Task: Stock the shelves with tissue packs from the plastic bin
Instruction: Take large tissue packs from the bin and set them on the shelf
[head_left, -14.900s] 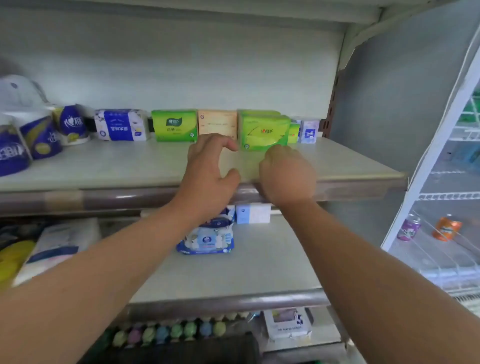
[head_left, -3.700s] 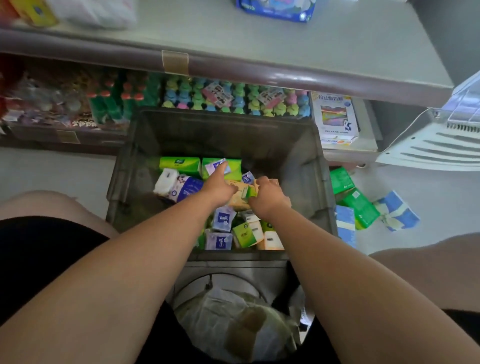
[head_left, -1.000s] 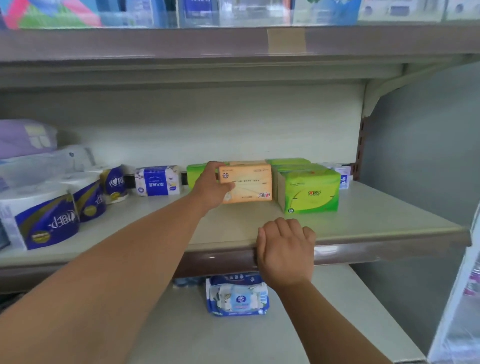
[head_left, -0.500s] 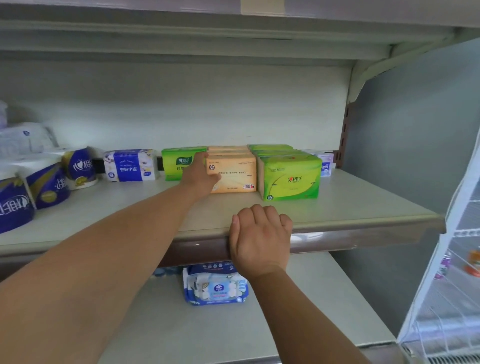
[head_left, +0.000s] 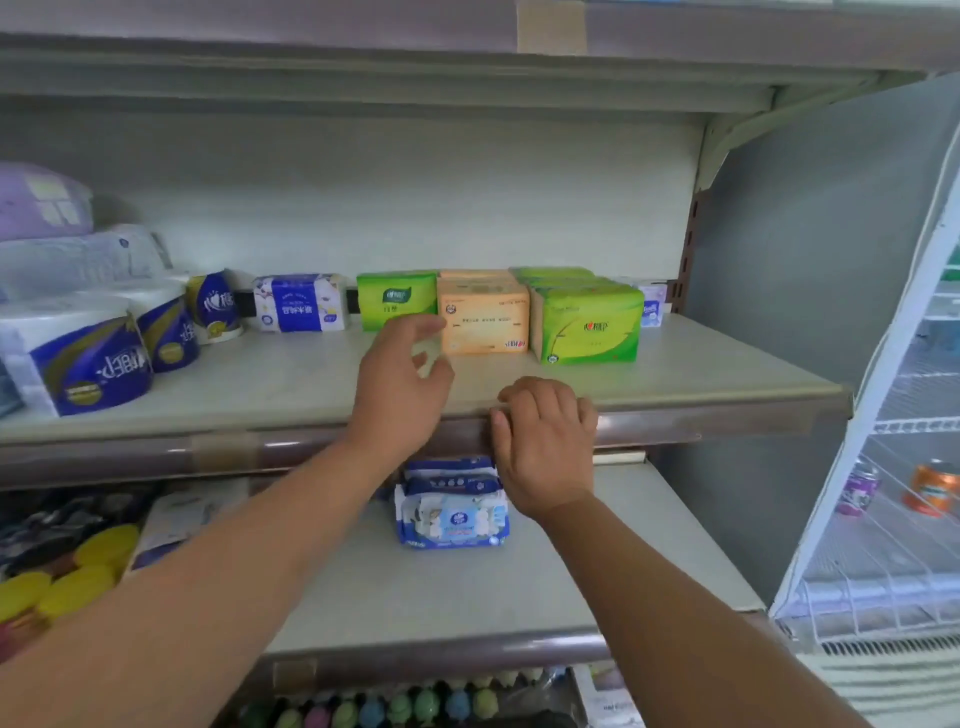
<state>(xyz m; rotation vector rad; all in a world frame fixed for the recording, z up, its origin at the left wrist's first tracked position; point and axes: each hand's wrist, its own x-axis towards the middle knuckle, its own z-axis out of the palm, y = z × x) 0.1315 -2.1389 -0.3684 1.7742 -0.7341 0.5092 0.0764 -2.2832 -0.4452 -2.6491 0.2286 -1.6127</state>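
An orange tissue pack (head_left: 484, 322) stands on the middle shelf (head_left: 291, 384), between a green pack (head_left: 396, 300) on its left and a larger green pack (head_left: 589, 327) on its right. My left hand (head_left: 402, 387) hovers just in front of the orange pack, fingers loosely spread, holding nothing. My right hand (head_left: 543, 441) grips the shelf's front edge (head_left: 717, 418) with curled fingers. A blue-and-white pack (head_left: 298, 310) stands further left in the row. The plastic bin is out of view.
Toilet rolls (head_left: 78, 353) fill the shelf's left end. A blue wet-wipes pack (head_left: 452, 512) lies on the lower shelf (head_left: 467, 587). A small white-blue pack (head_left: 652, 304) sits at the row's right end. A white wire rack with cans (head_left: 932, 488) stands at the right.
My left hand has let go of the orange pack, now standing in the row, and drawn back toward me. My right hand stays on the shelf edge.
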